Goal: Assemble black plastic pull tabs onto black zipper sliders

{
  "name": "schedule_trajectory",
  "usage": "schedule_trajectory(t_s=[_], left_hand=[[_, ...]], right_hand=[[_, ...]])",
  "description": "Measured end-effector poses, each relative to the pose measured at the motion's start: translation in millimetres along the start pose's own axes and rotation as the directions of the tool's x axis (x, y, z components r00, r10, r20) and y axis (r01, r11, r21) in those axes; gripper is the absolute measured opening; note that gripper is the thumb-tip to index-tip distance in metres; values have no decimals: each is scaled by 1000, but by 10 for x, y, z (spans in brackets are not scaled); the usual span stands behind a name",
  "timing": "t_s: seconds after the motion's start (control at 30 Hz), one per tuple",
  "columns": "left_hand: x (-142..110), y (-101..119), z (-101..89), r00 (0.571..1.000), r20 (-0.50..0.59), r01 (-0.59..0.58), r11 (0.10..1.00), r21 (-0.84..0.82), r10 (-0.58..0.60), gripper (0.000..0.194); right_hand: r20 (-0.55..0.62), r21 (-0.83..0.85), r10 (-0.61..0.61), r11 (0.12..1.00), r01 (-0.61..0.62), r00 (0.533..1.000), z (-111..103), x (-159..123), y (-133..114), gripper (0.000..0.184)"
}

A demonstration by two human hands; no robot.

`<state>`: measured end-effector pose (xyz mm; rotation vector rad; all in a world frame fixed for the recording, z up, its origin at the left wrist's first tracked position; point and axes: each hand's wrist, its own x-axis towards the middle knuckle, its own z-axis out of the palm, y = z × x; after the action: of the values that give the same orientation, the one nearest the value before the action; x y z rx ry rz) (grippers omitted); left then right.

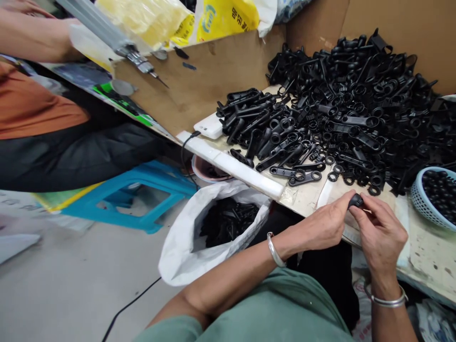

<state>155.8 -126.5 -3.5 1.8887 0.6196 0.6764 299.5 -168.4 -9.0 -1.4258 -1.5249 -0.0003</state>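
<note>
Both my hands meet over the table's front edge, pinching one small ribbed black plastic part [356, 202] between the fingertips. My left hand [329, 221] comes in from the left with its fingers closed on the part's left side. My right hand [381, 228] grips it from the right, fingers bent and partly hiding it. Just beyond lie loose black plastic rings [333, 176] and long black arm-shaped parts [306, 176], which spill from a big heap of black plastic parts [342, 104].
A light blue basket [420, 192] of small black balls stands at the right. Below the edge hangs a white sack [178, 251] of black parts. A white phone-like object [210, 126] lies by a cardboard divider [221, 66]. A co-worker [39, 104] sits left, near a blue stool [156, 216].
</note>
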Motion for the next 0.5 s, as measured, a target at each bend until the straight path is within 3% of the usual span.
schedule_trajectory(t_s=[0.13, 0.27, 0.4, 0.5], left_hand=[[-71, -51, 10, 1000, -15, 14, 983, 182, -11, 57], [-183, -37, -47, 993, -113, 72, 942, 329, -37, 50], [-300, 29, -68, 997, -75, 17, 950, 311, 6, 55], [-362, 46, -18, 998, -51, 35, 970, 241, -23, 57]], right_hand=[[66, 113, 183, 975, -190, 981, -22, -96, 0, 24], [221, 244, 324, 895, -374, 920, -180, -203, 52, 26], [384, 303, 383, 807, -506, 840, -254, -264, 129, 40], [445, 252, 398, 804, -538, 802, -159, -274, 79, 42]])
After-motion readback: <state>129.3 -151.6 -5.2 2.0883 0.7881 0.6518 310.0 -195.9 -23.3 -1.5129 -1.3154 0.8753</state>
